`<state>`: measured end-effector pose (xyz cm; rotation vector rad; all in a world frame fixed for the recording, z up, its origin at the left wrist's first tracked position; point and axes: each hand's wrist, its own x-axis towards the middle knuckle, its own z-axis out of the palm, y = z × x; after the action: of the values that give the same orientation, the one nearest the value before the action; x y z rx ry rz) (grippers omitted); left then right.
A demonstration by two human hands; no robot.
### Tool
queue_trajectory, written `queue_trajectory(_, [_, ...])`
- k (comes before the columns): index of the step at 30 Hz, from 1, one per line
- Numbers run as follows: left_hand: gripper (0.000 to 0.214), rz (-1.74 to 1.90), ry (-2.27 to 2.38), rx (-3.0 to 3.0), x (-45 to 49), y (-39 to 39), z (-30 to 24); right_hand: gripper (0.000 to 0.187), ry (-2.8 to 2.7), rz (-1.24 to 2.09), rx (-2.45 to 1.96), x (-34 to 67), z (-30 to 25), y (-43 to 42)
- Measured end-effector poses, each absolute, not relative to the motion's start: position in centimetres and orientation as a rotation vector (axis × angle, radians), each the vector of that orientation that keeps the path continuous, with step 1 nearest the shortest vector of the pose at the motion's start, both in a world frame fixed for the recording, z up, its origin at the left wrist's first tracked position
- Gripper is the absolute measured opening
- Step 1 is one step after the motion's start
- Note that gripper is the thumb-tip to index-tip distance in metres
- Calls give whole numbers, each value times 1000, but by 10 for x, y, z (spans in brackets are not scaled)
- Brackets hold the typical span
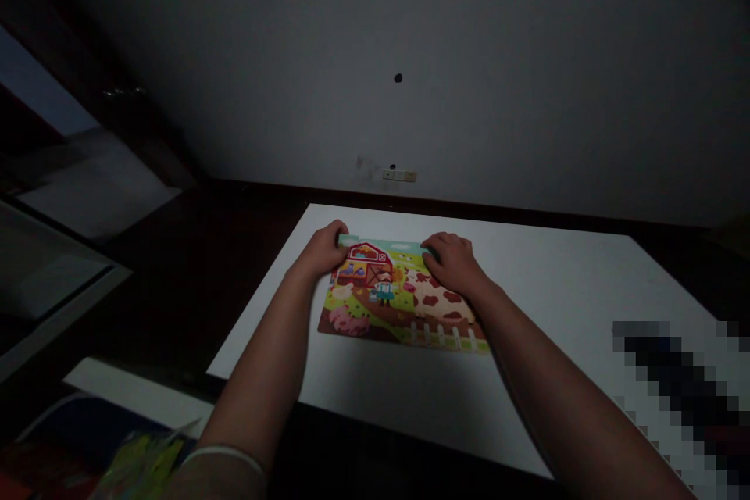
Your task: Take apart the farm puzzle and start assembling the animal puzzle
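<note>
A flat, rectangular farm picture board [383, 320] lies on the white table [562, 289]. Printed on it are a red barn, a farmer, a spotted cow, pigs and a white fence. At its upper left corner, my left hand [326, 250] is closed on the edge, with the fingertips partly hidden. My right hand [452, 262] holds the upper right part, its fingers bent near the top edge and the thumb over the picture. That hand and forearm cover some of the board's right side.
Beyond the table is a grey wall with a socket strip [399, 175] low down. A yellow-green plastic packet [137, 465] lies at the lower left, near a white ledge [137, 394]. A pixelated patch hides a dark thing at the table's right.
</note>
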<state>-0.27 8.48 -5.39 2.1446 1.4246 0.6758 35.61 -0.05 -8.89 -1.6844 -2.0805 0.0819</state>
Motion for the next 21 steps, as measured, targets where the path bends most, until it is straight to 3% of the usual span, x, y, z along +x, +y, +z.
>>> queue_trajectory(5, [36,706,1352,2106,-1,85,-51,34,-2079,92,-1699,356,-88,-1])
queue_trajectory(13, [25,717,1410,1923,5,85,-50,34,-2018,137,-1694,355,-90,0])
queue_trajectory(18, [37,810,1419,1755,6,90,-50,35,-1986,163,-1701,355,-93,2])
queue_trajectory(21, [44,654,1405,1842,0,85,-41,34,-1964,180,-1715,355,-93,4])
